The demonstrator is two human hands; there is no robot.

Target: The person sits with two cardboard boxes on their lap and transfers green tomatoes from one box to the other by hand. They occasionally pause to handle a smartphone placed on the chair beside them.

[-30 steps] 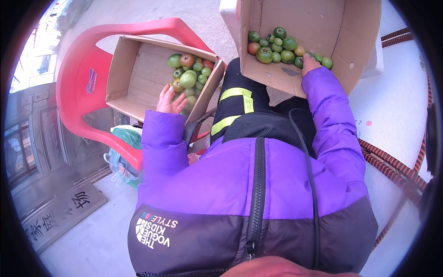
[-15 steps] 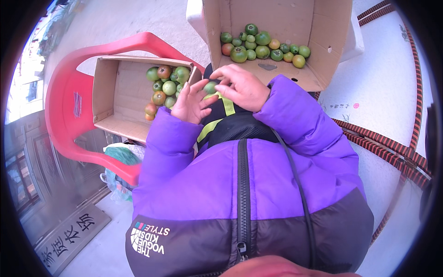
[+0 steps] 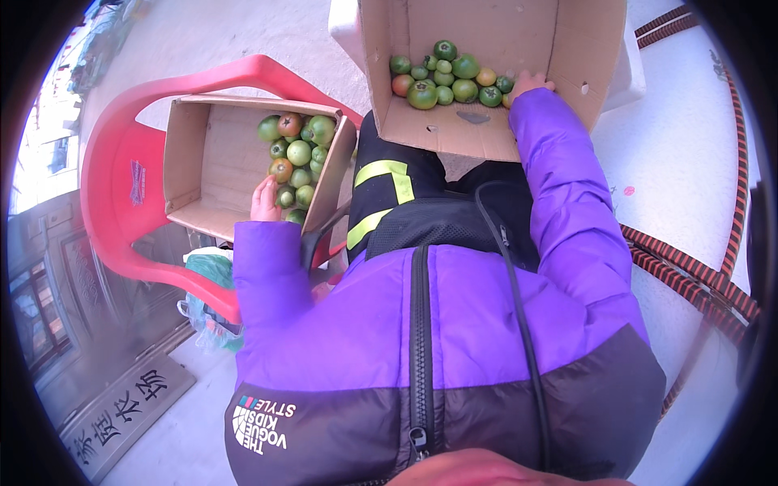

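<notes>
So, taking 12 o'clock as straight ahead, closest in is a purple jacket (image 3: 348, 340), dark along the hem, with a black cord (image 3: 523, 324) draped down it. Past that, black trousers (image 3: 405, 142) with yellow bands are seen.

The left hand (image 3: 266, 201) is reached out to about 10 o'clock, just inside a cardboard box (image 3: 223, 146). Its fingers look a bit curled, but whether anything is gripped can't be told. A bunch of tomatoes (image 3: 299, 152), mostly green, is piled at that hand's 1 to 3 o'clock, with an orangey one (image 3: 281, 169) right by the fingertips at 1. The box is propped in a red chair (image 3: 113, 178), and a plastic bag (image 3: 209, 324) can be spotted under the chair's near arm, around 8.

Farther off, at 1 o'clock, the right hand (image 3: 531, 83) is put into a second, bigger box (image 3: 519, 32). Its fingers are bent, but the underside is hidden, so a grip can't be confirmed either. More small tomatoes (image 3: 465, 66) are spread in a loose row from its 8 to 10 o'clock, the nearest green one (image 3: 504, 84) just beside it at 9.
</notes>
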